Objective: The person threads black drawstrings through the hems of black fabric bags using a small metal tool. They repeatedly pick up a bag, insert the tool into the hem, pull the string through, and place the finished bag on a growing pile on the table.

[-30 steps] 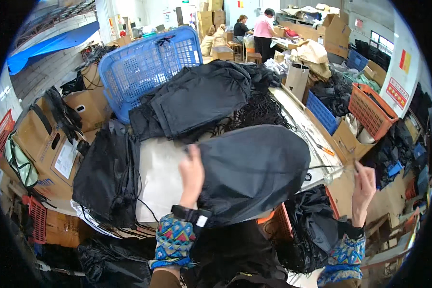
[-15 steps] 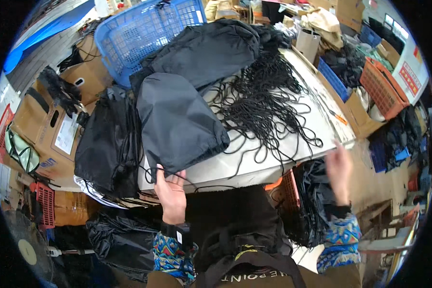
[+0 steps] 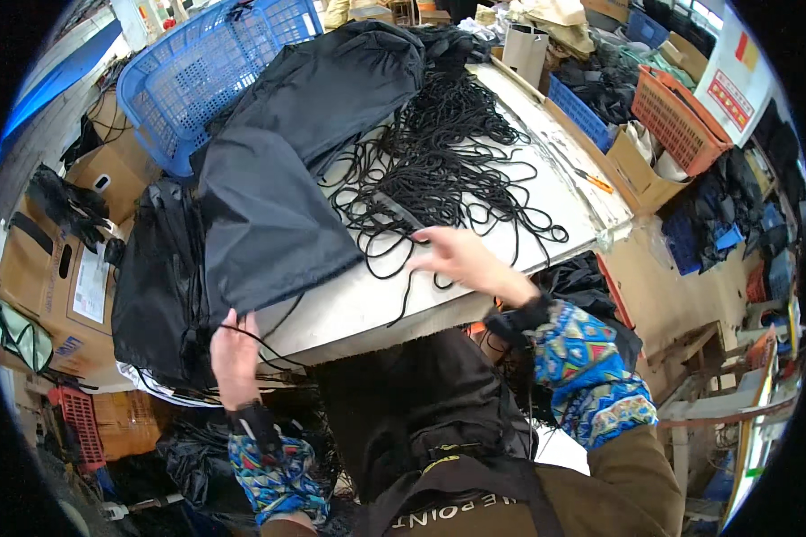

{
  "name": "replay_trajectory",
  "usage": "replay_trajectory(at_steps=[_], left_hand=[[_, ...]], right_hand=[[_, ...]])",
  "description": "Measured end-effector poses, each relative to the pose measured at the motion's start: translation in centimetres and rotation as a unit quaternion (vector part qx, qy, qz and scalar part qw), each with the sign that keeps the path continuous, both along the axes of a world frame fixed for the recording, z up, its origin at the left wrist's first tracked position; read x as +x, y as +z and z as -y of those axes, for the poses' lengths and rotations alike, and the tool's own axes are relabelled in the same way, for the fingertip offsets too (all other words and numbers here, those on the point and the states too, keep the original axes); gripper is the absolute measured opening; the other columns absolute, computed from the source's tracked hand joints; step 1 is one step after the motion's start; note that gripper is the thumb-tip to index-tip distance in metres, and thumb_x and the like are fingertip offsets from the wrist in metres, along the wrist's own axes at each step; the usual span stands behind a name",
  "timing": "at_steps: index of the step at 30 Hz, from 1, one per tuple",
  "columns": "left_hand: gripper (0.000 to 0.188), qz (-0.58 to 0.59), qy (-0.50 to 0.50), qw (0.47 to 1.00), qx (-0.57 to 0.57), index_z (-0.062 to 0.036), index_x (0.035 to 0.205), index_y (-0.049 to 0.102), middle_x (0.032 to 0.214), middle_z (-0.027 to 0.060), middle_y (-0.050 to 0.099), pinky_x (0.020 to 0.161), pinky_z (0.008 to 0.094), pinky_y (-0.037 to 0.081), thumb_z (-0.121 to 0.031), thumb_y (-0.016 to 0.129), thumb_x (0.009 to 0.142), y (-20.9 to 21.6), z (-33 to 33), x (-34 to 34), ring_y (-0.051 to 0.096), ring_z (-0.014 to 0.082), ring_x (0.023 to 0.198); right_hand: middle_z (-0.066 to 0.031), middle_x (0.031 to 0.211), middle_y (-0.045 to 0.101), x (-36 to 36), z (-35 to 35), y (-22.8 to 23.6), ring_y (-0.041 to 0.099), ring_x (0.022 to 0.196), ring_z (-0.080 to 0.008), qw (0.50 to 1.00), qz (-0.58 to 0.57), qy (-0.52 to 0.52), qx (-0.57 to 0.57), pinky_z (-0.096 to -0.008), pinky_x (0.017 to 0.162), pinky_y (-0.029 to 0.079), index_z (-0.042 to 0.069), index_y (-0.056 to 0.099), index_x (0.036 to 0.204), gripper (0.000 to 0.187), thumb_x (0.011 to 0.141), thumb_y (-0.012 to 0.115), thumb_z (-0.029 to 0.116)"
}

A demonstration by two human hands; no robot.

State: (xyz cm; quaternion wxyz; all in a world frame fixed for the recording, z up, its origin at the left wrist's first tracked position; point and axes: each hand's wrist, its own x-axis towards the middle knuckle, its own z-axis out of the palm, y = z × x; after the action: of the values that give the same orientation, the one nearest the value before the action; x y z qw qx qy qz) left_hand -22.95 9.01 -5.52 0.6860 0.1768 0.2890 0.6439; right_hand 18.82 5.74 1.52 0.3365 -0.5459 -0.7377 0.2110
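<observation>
On the white-topped table lies a black fabric bag (image 3: pixel 269 219), flat, its open edge toward me. My left hand (image 3: pixel 235 362) is closed at the bag's near left corner, thumb and fingertips pinching the fabric, and a black cord runs across the fingers. My right hand (image 3: pixel 475 267) is closed around one end of a thin, flat, greyish strip-like tool (image 3: pixel 397 212), which points up and left over the cords. A tangled heap of black cords (image 3: pixel 448 148) spreads right of the bag. Behind it lies another black bag pile (image 3: pixel 331 85).
A blue plastic basket (image 3: pixel 210 76) stands at the far left of the table. More black bags (image 3: pixel 157 286) hang over the left edge beside a cardboard box (image 3: pixel 58 277). An orange-handled tool (image 3: pixel 597 182) lies near the right edge. An orange crate (image 3: pixel 681 116) stands beyond.
My right hand has come from beyond the table's right edge to over the cords, now with the strip-like tool. My left hand stays at the bag's near corner. The view has shifted right.
</observation>
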Motion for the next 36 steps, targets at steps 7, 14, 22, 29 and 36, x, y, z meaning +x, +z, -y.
replay_trajectory(at_steps=[7, 14, 22, 29, 36], left_hand=[[0.033, -0.726, 0.318, 0.573, 0.211, -0.001, 0.111, 0.053, 0.108, 0.0111, 0.051, 0.091, 0.0405, 0.036, -0.004, 0.056, 0.079, 5.3, 5.7, 12.3, 0.048, 0.0256, 0.098], [0.024, -0.785, -0.006, 0.489, 0.38, -0.0063, 0.084, 0.056, 0.085, 0.0076, 0.054, 0.075, 0.0368, 0.037, -0.026, 0.068, 0.078, 1.7, 4.9, 23.0, 0.05, 0.0253, 0.086], [0.012, -0.1, -0.343, 0.919, 0.17, -0.0024, 0.103, 0.047, 0.064, 0.0065, 0.055, 0.045, 0.0296, 0.041, -0.006, 0.044, 0.093, 10.7, 9.7, 12.6, 0.053, 0.0171, 0.052], [0.032, -0.248, -0.174, 0.953, -0.017, 0.0047, 0.118, 0.053, 0.101, 0.0164, 0.065, 0.05, 0.0252, 0.046, -0.013, 0.056, 0.091, 11.9, 10.5, 17.0, 0.066, 0.0248, 0.074], [0.014, -0.457, -0.075, 0.878, 0.121, -0.0008, 0.095, 0.067, 0.095, 0.0018, 0.057, 0.074, 0.0204, 0.041, -0.011, 0.065, 0.085, 5.1, 12.1, 20.0, 0.053, 0.0088, 0.078]], right_hand=[[-0.018, 0.083, 0.064, 5.8, 4.8, -0.5, 0.062, 0.079, -0.0335, 0.987, 0.125, -0.02, -0.098, -0.039, 0.069, 0.049, 0.003, 0.063, 0.102, 0.028, 0.084, 0.061, 0.023], [-0.0185, 0.094, 0.064, 2.3, 1.0, -2.9, 0.06, 0.09, -0.0361, 0.99, 0.123, 0.047, -0.043, -0.0414, 0.077, 0.048, 0.002, 0.059, 0.108, 0.028, 0.089, 0.054, 0.022], [-0.0142, 0.076, 0.061, 8.7, 4.2, -0.1, 0.06, 0.069, -0.0228, 0.987, -0.014, -0.145, -0.066, -0.0303, 0.064, 0.046, 0.007, 0.054, 0.121, 0.03, 0.092, 0.046, 0.011], [-0.0113, 0.08, 0.062, 2.7, 10.4, 1.2, 0.059, 0.068, -0.0158, 0.989, -0.102, -0.029, -0.1, -0.027, 0.066, 0.047, 0.005, 0.057, 0.12, 0.033, 0.088, 0.053, 0.001], [-0.0058, 0.073, 0.06, -3.0, 12.9, 0.3, 0.054, 0.062, -0.0088, 0.959, -0.255, 0.001, -0.12, -0.0229, 0.058, 0.047, 0.0, 0.06, 0.114, 0.024, 0.093, 0.052, 0.006]])
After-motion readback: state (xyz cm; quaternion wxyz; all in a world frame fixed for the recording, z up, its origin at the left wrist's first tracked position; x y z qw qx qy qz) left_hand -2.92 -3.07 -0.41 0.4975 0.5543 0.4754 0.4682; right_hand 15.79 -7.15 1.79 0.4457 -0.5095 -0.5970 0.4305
